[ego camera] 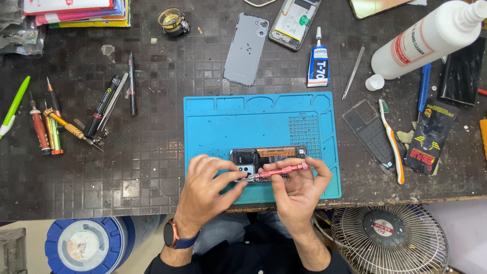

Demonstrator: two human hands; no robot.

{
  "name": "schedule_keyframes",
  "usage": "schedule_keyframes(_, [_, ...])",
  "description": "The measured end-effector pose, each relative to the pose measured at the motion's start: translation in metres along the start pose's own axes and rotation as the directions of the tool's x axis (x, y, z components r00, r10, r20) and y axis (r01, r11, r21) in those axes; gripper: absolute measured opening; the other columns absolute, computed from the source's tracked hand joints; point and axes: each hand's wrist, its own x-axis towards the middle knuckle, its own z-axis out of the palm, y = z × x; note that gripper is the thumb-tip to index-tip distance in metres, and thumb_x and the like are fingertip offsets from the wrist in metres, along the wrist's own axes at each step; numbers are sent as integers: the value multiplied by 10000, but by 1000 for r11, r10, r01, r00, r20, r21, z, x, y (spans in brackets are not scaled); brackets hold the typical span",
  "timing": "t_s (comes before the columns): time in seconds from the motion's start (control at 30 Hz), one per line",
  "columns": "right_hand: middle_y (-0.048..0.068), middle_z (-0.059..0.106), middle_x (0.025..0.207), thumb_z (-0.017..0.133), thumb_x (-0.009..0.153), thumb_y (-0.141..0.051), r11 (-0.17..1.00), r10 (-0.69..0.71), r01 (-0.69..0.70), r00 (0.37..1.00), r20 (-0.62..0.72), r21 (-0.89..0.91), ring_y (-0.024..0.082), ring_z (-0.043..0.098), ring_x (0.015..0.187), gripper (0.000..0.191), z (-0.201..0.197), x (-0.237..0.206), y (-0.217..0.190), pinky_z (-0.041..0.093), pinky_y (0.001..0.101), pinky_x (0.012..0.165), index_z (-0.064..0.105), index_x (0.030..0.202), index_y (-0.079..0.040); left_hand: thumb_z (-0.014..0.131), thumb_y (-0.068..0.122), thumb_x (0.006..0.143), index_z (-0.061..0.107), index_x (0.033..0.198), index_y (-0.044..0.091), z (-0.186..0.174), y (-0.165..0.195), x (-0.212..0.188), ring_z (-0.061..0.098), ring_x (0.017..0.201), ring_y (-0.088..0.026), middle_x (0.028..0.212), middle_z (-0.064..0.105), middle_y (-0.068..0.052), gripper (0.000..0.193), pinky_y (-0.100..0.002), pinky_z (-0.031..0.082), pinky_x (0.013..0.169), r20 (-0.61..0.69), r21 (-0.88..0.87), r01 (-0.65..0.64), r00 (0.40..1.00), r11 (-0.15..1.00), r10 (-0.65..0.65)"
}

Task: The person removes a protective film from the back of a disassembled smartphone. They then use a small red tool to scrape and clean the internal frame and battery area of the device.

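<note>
Two hands, left hand point(205, 185) and right hand point(299, 187). One blue mat point(223, 127). Two opened phones, one on the mat point(269, 153), one farther back point(294, 20). One white bottle point(426, 40), one glue tube point(318, 63), one toothbrush point(391, 139), one fan point(390, 238).

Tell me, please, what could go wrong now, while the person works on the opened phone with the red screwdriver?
1. The red screwdriver lies almost flat over the opened phone, so its tip might slip and scratch the exposed parts.
2. Only the left hand steadies the phone on the blue mat, near the table edge, so a freed screw could roll off.
3. The white bottle lies tipped with its small cap off, so it may leak.
</note>
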Motion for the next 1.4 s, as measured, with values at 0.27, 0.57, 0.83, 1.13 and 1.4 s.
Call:
schedule_keyframes(0.27, [148, 558, 1227, 578, 1031, 103, 988, -123, 109, 984, -129, -110, 245, 675, 1103, 614, -21, -2, 1, 661, 461, 1004, 206, 1458, -133, 850, 152, 788, 742, 912, 154, 4, 1, 0, 606, 968, -213, 991, 672, 33, 165, -430, 403, 964, -136, 124, 121, 985, 985, -104])
schedule_keyframes(0.57, [194, 562, 1219, 633, 1036, 109, 793, -291, 125, 938, -191, -596, 240, 689, 1051, 633, -78, 1, -3, 657, 367, 948, 255, 1511, -70, 829, 149, 800, 741, 926, 130, 9, 1, 4, 571, 1076, -254, 1091, 658, -22, 155, -429, 417, 967, -186, 200, 327, 938, 923, -292])
schedule_keyframes(0.83, [192, 551, 1217, 635, 1044, 105, 819, -256, 82, 938, -234, -568, 231, 683, 1082, 631, -83, -3, 1, 638, 350, 988, 246, 1511, -63, 827, 173, 800, 741, 937, 116, 10, -1, 5, 559, 1105, -273, 1122, 650, -51, 171, -434, 415, 975, -179, 223, 374, 924, 900, -339])
schedule_keyframes(1.13, [198, 546, 1239, 614, 1023, 128, 798, -284, 136, 944, -168, -586, 243, 676, 1063, 632, -81, -2, 1, 641, 361, 976, 242, 1494, -70, 822, 169, 798, 739, 939, 112, 9, 1, 4, 559, 1114, -280, 1122, 647, -56, 173, -443, 417, 988, -175, 226, 380, 922, 897, -346])
schedule_keyframes(1.4, [167, 601, 1152, 594, 962, 157, 700, -389, 424, 901, 192, -575, 265, 697, 1035, 627, -83, 14, -6, 656, 339, 871, 311, 1448, -121, 825, 169, 794, 737, 944, 112, 9, 0, 5, 559, 1109, -281, 1131, 648, -56, 182, -441, 415, 977, -172, 224, 377, 923, 899, -344])
